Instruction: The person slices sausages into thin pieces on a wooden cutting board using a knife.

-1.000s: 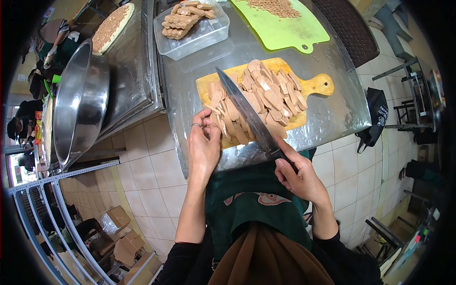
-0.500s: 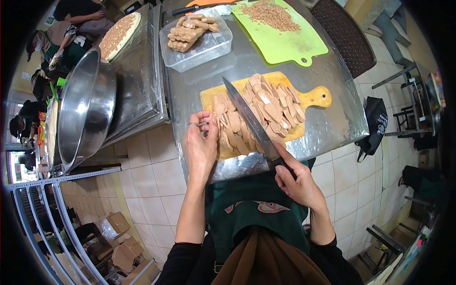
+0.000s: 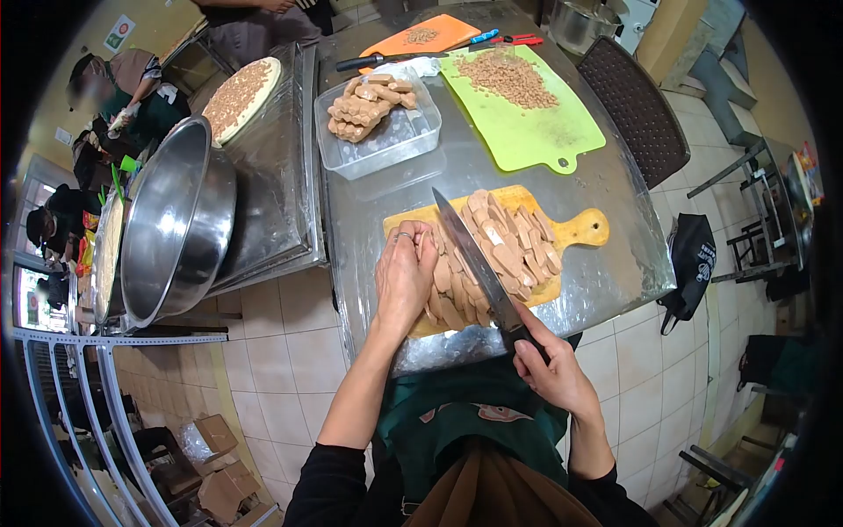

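A wooden paddle board (image 3: 581, 227) lies near the table's front edge, heaped with thin pinkish-brown sausage slices (image 3: 505, 250). My right hand (image 3: 555, 373) is wrapped round the black handle of a large kitchen knife (image 3: 479, 263). Its blade slants up and left across the slices, tip toward the far side. At the board's left end, my left hand (image 3: 406, 279) is closed, its fingers curled in on slices at the edge of the heap; the fingertips are partly hidden.
Beyond the board stand a clear plastic tub (image 3: 378, 161) of sausages and a green cutting board (image 3: 544, 149) with diced pieces. Farther back is an orange board (image 3: 413, 37) with a knife beside it. A large steel bowl (image 3: 180, 228) stands left. Other people work at far left.
The view has tilted up, so the table sits lower in the picture. My left hand has moved right over the slices and its fingers have curled in. The knife keeps its slant over the heap.
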A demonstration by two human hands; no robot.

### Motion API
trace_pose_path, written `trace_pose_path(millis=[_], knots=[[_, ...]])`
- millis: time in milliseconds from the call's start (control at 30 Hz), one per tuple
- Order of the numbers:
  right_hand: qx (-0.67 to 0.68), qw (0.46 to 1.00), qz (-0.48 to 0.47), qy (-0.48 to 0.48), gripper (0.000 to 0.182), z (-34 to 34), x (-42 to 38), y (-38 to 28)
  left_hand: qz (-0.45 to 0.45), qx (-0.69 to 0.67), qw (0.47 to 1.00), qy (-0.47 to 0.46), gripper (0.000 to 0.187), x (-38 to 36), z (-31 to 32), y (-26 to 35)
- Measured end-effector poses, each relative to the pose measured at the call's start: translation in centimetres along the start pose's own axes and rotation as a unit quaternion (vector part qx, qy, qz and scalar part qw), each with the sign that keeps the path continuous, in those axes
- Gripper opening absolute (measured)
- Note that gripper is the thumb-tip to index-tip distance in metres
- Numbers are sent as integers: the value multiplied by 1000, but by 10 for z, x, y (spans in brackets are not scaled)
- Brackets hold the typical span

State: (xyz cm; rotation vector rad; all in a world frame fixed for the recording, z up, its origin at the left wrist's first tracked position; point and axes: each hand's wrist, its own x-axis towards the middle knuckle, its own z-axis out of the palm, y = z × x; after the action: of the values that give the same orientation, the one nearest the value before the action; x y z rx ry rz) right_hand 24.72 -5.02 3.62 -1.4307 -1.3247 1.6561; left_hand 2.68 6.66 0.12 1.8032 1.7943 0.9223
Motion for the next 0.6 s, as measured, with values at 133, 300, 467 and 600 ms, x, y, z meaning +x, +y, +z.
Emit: trace_pose_path(millis=[133, 300, 467, 600], knots=[[8, 1000, -9, -7, 54, -1, 4, -3, 11, -5, 1000, 12, 17, 7, 7, -8], [5, 1000, -22, -12, 54, -3, 7, -3, -13, -26, 998, -47, 21, 14, -2, -2], [-11, 1000, -27, -7, 54, -7, 9, -4, -2, 35, 993, -113, 32, 22, -27, 14], [-21, 999, -42, 0, 55, -12, 11, -5, 34, 10, 991, -128, 31, 38, -35, 3]])
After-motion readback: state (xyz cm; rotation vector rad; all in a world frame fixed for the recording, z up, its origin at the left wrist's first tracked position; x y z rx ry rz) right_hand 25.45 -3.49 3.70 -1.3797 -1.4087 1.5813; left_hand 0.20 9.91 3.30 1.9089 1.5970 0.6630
